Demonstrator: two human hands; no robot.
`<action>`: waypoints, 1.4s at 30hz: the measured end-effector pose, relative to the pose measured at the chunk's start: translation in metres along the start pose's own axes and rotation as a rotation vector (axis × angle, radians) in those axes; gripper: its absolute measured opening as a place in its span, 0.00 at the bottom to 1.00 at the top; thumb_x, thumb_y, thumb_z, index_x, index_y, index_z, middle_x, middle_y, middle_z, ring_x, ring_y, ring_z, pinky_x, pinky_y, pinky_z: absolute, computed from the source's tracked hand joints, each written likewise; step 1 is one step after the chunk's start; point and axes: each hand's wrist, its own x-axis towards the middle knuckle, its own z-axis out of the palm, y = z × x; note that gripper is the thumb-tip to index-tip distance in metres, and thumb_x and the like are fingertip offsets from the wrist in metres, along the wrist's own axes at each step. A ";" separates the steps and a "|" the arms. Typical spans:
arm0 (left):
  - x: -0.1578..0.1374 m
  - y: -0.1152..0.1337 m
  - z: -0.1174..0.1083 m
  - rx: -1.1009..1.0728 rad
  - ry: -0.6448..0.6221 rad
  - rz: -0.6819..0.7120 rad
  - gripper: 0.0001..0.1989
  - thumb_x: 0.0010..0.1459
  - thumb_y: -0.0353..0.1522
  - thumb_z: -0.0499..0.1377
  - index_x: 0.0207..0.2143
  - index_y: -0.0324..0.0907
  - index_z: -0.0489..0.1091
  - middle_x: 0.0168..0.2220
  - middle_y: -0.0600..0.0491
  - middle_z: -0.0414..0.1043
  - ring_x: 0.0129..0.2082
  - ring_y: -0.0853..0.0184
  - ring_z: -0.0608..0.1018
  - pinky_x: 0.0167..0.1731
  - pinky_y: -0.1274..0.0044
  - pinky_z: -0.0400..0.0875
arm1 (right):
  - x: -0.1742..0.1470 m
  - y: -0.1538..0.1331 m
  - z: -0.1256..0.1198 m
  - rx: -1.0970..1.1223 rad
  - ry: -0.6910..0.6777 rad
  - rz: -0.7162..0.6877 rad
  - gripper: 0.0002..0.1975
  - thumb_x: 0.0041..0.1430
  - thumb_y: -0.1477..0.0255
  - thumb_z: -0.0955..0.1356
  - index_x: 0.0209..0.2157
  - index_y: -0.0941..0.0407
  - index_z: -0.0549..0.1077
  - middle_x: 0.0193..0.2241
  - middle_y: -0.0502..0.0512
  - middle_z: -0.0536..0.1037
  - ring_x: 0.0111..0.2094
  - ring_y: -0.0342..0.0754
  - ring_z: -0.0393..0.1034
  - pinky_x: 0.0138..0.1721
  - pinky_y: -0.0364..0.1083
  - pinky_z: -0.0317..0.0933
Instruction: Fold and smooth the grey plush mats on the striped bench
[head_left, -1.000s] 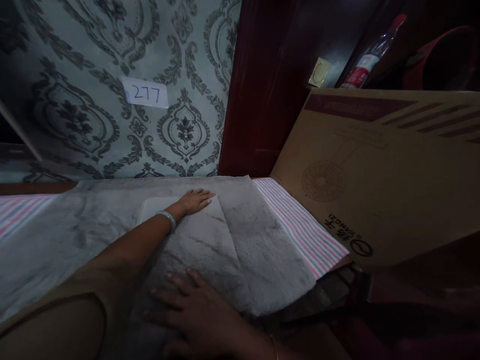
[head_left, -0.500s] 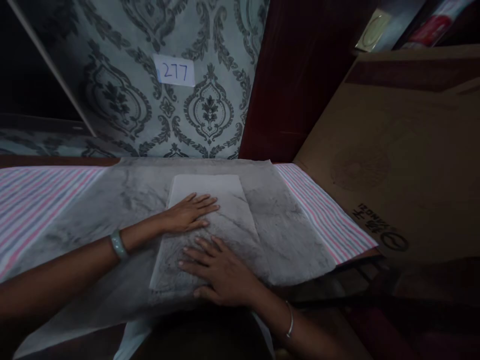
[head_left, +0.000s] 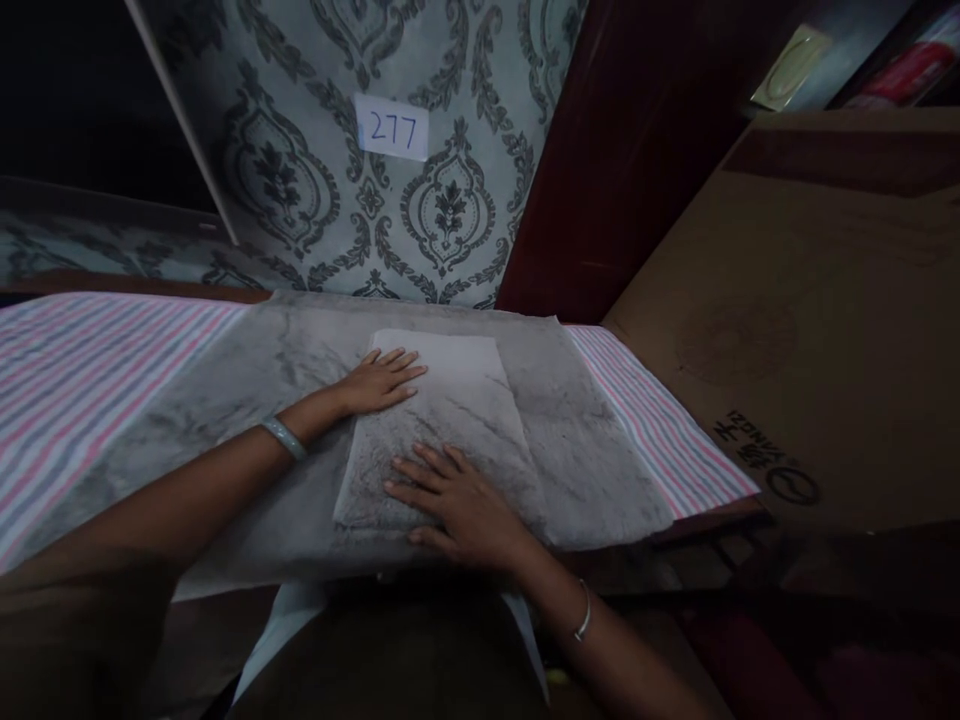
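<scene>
Both hands lie flat and open, gripping nothing. Left hand [head_left: 379, 382], palm down with fingers spread, rests on the far left part of the folded grey cloth [head_left: 442, 430], near its pale upper edge; a pale bangle [head_left: 283, 437] circles that wrist. Right hand [head_left: 457, 492], also palm down, presses the near part of the same folded panel, close to its front edge, with a thin bracelet [head_left: 581, 620] at the wrist. Folded cloth sits on top of a wider grey fleece layer [head_left: 585, 450], which in turn covers a pink-and-blue striped sheet [head_left: 75, 370]. Step in hand, as judged: flattening and smoothing the fold. Any following fold would seem to call for pinching an edge, since neither hand now holds one. Cloth lies directly beneath both palms, between them and the surface. Cardboard box [head_left: 810, 330] leans at right; a paper label reading 277 [head_left: 393, 128] is fixed to the patterned wall [head_left: 300, 180].
</scene>
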 end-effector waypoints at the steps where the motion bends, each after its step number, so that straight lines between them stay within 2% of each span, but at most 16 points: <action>1: -0.006 0.002 0.001 -0.002 -0.001 -0.001 0.31 0.67 0.50 0.39 0.69 0.53 0.50 0.73 0.51 0.41 0.72 0.55 0.45 0.67 0.56 0.38 | -0.001 0.001 0.000 -0.003 0.003 -0.004 0.31 0.68 0.56 0.63 0.68 0.47 0.55 0.70 0.51 0.53 0.72 0.51 0.34 0.69 0.60 0.35; 6: -0.047 0.007 0.007 -0.038 0.030 0.024 0.34 0.66 0.53 0.41 0.69 0.50 0.50 0.72 0.48 0.42 0.72 0.55 0.46 0.67 0.59 0.44 | -0.001 -0.002 0.001 0.041 0.029 0.000 0.30 0.66 0.57 0.65 0.66 0.49 0.60 0.69 0.54 0.58 0.71 0.53 0.39 0.68 0.60 0.38; 9: -0.067 0.009 0.013 -0.066 0.091 0.047 0.36 0.66 0.53 0.40 0.69 0.45 0.52 0.72 0.46 0.44 0.72 0.57 0.46 0.68 0.64 0.45 | 0.005 -0.012 0.005 0.059 0.112 0.036 0.28 0.66 0.62 0.67 0.64 0.53 0.63 0.66 0.58 0.62 0.70 0.54 0.46 0.67 0.60 0.43; 16: -0.097 0.031 0.023 -0.139 0.185 0.019 0.40 0.64 0.55 0.42 0.68 0.37 0.52 0.72 0.41 0.43 0.72 0.55 0.45 0.68 0.61 0.43 | 0.022 -0.033 0.031 -0.006 0.288 0.060 0.22 0.66 0.72 0.66 0.61 0.56 0.68 0.60 0.64 0.70 0.65 0.54 0.57 0.64 0.57 0.54; 19: -0.107 0.040 0.025 -0.204 0.200 0.061 0.41 0.63 0.56 0.43 0.68 0.39 0.52 0.72 0.43 0.42 0.72 0.57 0.44 0.69 0.62 0.42 | 0.025 -0.033 0.040 -0.032 0.328 0.042 0.19 0.67 0.76 0.62 0.57 0.55 0.72 0.56 0.62 0.75 0.62 0.52 0.64 0.63 0.55 0.56; 23: -0.117 0.040 0.027 -0.267 0.193 0.071 0.38 0.64 0.55 0.44 0.68 0.43 0.53 0.73 0.47 0.42 0.72 0.56 0.44 0.69 0.61 0.41 | 0.027 -0.032 0.044 0.018 0.413 0.028 0.18 0.70 0.75 0.57 0.49 0.56 0.76 0.48 0.61 0.80 0.53 0.51 0.72 0.58 0.53 0.63; 29: -0.127 0.042 0.034 -0.291 0.214 0.045 0.36 0.64 0.54 0.46 0.68 0.45 0.54 0.73 0.48 0.42 0.72 0.55 0.45 0.69 0.60 0.42 | 0.022 -0.039 0.047 0.083 0.476 -0.003 0.14 0.68 0.74 0.61 0.45 0.57 0.77 0.47 0.64 0.80 0.53 0.53 0.71 0.56 0.55 0.64; 33: -0.139 0.052 0.033 -0.260 0.242 0.055 0.34 0.64 0.51 0.47 0.68 0.45 0.55 0.72 0.48 0.44 0.72 0.53 0.45 0.69 0.58 0.42 | 0.014 -0.043 0.036 0.198 0.513 -0.062 0.11 0.66 0.74 0.63 0.42 0.57 0.77 0.44 0.61 0.81 0.50 0.51 0.73 0.55 0.52 0.64; 37: -0.152 0.059 0.028 -0.198 0.268 0.081 0.28 0.65 0.47 0.50 0.63 0.46 0.62 0.69 0.49 0.55 0.70 0.55 0.53 0.67 0.61 0.52 | 0.007 -0.024 0.007 0.274 0.414 0.000 0.12 0.68 0.72 0.62 0.41 0.55 0.77 0.38 0.57 0.81 0.43 0.48 0.75 0.48 0.48 0.67; 40: -0.158 0.062 0.025 -0.152 0.351 0.112 0.21 0.63 0.43 0.55 0.55 0.46 0.68 0.63 0.48 0.65 0.66 0.55 0.61 0.62 0.62 0.61 | 0.009 0.015 -0.019 0.172 0.390 0.123 0.16 0.69 0.69 0.62 0.53 0.55 0.73 0.48 0.60 0.79 0.51 0.51 0.72 0.54 0.52 0.66; 42: -0.160 0.065 0.023 -0.126 0.420 0.158 0.16 0.63 0.39 0.57 0.50 0.44 0.69 0.56 0.46 0.71 0.61 0.55 0.67 0.57 0.62 0.65 | 0.019 0.044 -0.035 0.074 0.375 0.178 0.21 0.69 0.68 0.62 0.61 0.56 0.67 0.57 0.63 0.73 0.60 0.55 0.65 0.60 0.56 0.60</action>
